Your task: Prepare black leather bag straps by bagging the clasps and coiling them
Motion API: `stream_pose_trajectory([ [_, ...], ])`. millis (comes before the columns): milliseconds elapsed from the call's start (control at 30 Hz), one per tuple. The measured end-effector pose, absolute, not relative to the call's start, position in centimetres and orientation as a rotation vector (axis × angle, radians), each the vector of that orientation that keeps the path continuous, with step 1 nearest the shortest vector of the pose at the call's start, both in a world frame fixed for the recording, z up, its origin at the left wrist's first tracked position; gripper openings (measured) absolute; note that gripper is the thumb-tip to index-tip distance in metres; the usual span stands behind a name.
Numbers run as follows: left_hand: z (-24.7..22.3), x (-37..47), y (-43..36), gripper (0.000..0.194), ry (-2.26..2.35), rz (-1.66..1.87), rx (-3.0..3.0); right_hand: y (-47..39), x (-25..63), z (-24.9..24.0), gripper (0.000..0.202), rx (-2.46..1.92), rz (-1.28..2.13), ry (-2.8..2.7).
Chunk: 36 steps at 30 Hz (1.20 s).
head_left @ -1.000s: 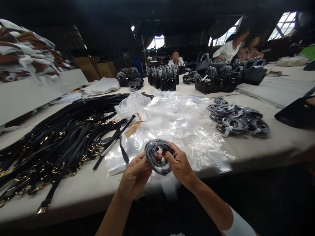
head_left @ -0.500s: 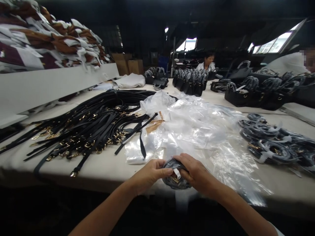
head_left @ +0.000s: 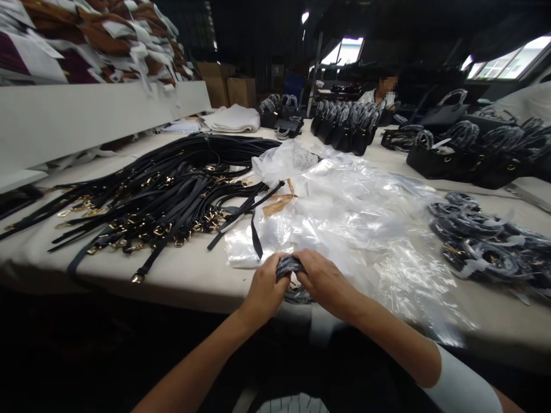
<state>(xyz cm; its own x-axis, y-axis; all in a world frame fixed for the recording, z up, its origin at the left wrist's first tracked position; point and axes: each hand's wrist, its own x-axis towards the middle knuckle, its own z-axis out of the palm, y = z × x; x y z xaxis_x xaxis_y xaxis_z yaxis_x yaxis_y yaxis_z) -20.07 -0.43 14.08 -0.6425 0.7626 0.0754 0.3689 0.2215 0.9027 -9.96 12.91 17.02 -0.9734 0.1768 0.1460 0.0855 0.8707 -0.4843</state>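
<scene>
Hands (head_left: 325, 280) shifted, hiding the coil (head_left: 290, 265) partly.

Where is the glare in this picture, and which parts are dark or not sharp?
Head view: glare on the clear plastic, fainter highlights on the held coil, windows washed out; same head view: beneath the table nearly black, wrapped coils soft near the right edge.

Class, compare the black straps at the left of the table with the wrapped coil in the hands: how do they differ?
The black straps lie on the table; the wrapped coil is held between the left hand and right hand.
The straps are many, in a large pile; the coil is one small bundle.
The straps look bare; the coil has a glossy, film-like covering.
Both look dark.
</scene>
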Motion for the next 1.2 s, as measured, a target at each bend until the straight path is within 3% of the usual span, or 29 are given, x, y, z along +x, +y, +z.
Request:
stream_pose_trajectory([
  [133,14.5,-22.0,-0.6,0.007,1.964,1.226,1.018,13.2,-10.3,16.5,0.021,-0.086,0.786,-2.871],
  [333,14.8,-22.7,-1.9,0.027,1.319,1.282,0.676,13.9,-10.7,16.1,0.020,0.135,0.773,-2.839],
  [400,14.7,-22.6,-2.2,0.024,1.171,1.371,0.595,14.1,-10.9,16.2,0.021,0.192,0.772,-2.790],
  [467,14.7,-22.5,-2.4,0.023,1.090,1.441,0.597,14.1,-11.1,16.4,0.022,0.255,0.756,-2.712],
  [667,16.4,-22.6,-3.5,0.049,0.974,1.461,0.689,13.5,-10.8,17.8,0.021,0.402,0.669,-2.542],
  [1200,17.5,-22.9,-5.9,0.042,0.984,1.282,0.660,11.9,-11.9,15.7,0.019,0.587,0.582,-2.372],
])
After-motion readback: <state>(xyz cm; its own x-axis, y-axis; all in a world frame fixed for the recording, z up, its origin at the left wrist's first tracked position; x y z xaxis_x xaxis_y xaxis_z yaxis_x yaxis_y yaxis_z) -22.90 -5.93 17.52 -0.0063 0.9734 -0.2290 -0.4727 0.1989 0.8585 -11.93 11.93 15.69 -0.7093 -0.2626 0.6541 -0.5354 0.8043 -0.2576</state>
